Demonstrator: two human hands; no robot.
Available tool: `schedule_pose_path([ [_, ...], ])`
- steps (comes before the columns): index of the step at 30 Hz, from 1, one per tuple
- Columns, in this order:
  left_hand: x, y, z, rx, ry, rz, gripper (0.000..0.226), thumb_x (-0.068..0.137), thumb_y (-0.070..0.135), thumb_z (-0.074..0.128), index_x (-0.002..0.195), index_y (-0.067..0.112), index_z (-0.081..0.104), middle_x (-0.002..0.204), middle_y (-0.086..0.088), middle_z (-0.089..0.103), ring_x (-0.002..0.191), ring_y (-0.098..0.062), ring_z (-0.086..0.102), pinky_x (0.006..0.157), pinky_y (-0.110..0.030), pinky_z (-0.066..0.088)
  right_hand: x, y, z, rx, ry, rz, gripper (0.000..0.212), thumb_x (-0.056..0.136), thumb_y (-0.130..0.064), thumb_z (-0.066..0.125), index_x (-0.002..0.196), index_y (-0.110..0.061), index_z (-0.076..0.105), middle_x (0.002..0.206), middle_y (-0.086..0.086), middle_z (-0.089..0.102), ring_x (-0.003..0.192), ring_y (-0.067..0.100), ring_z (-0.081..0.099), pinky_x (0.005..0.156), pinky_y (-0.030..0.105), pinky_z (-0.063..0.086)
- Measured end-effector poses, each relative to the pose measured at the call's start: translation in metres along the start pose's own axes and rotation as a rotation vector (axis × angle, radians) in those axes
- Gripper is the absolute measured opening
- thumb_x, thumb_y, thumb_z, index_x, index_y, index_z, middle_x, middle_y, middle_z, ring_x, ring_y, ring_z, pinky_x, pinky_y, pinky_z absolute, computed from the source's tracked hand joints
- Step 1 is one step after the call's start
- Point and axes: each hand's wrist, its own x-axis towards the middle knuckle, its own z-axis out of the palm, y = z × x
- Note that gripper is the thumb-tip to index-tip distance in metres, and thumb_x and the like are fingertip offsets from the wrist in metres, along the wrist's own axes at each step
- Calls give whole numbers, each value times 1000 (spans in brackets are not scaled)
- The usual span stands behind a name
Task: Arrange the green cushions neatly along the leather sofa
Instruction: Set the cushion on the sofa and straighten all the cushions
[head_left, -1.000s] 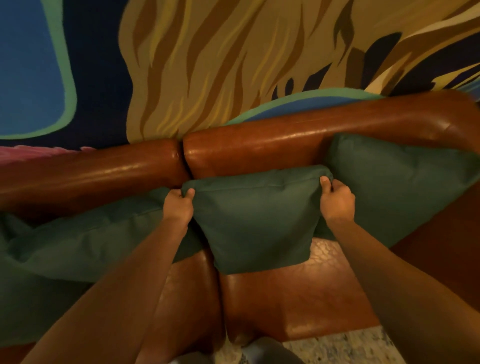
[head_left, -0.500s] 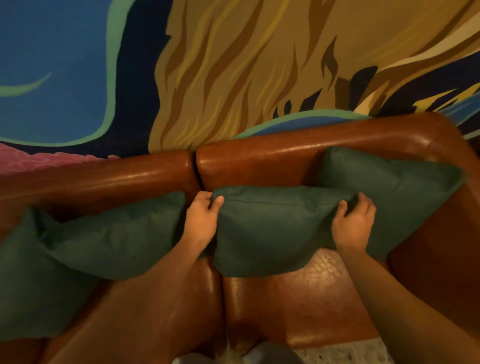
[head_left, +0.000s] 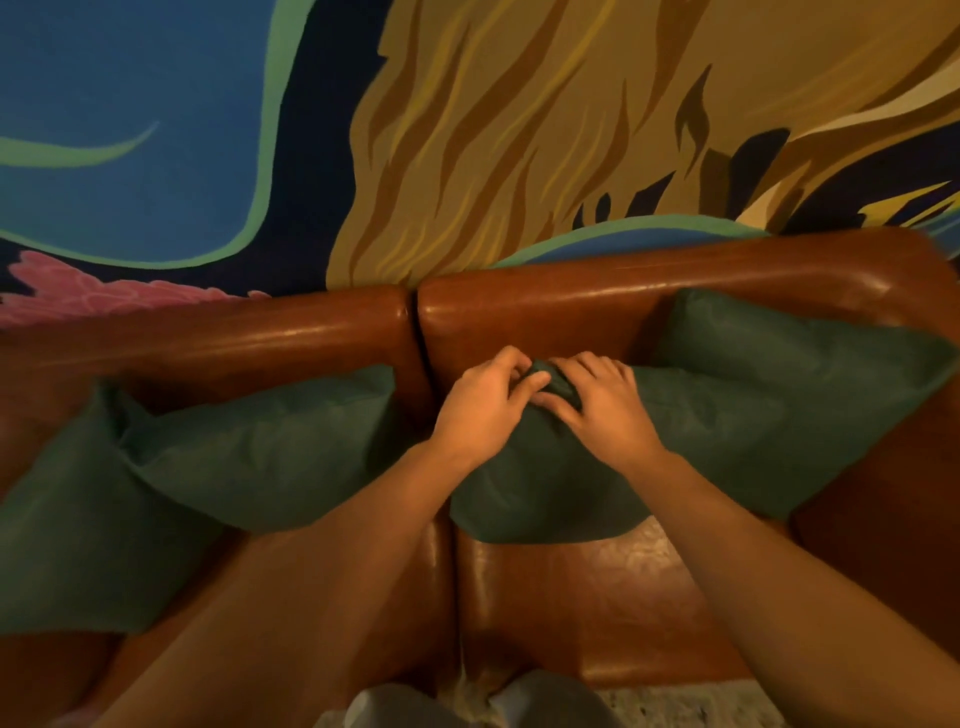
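Observation:
Several dark green cushions lean along the back of a brown leather sofa (head_left: 571, 306). The middle cushion (head_left: 545, 493) stands on the right seat section, just right of the seam. My left hand (head_left: 488, 400) and my right hand (head_left: 597, 405) sit close together on the middle of its top edge, fingers curled into a bunch of fabric between them. A right cushion (head_left: 810, 395) overlaps behind it toward the sofa's arm. A left cushion (head_left: 270, 452) leans on the left section, with a far-left cushion (head_left: 62, 545) in front of it.
A painted mural wall (head_left: 467, 130) rises directly behind the sofa back. The sofa's rounded right arm (head_left: 909, 519) closes off that end. Bare leather seat (head_left: 597, 597) shows below the middle cushion. Speckled floor (head_left: 727, 701) and grey clothing (head_left: 467, 701) are at the bottom edge.
Both hands have left the middle cushion's top corners and come together at the centre of its top edge, bunching the fabric. The cushion sits lower against the backrest.

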Motion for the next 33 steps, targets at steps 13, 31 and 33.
schedule_pose_path([
  [13,-48,-130,7,85,-267,-583,40,103,46,46,121,14,64,121,-11,69,115,-30,64,92,-32,47,-16,5,-44,334,103,154,38,102,-52,47,83,-22,60,76,-8,60,78,18,61,79,44,49],
  [31,-47,-153,-9,-186,424,-961,54,102,34,55,137,-7,50,139,-28,55,132,-42,50,108,-41,39,-42,65,-20,874,345,678,8,99,-32,55,94,-36,59,96,-5,66,94,11,61,95,44,49],
  [33,-44,-149,-10,-160,433,-941,53,102,35,55,138,-3,49,139,-26,55,131,-42,50,107,-42,40,-42,80,-4,884,326,768,10,98,-29,56,90,-32,60,93,-3,66,93,15,61,95,47,49],
])
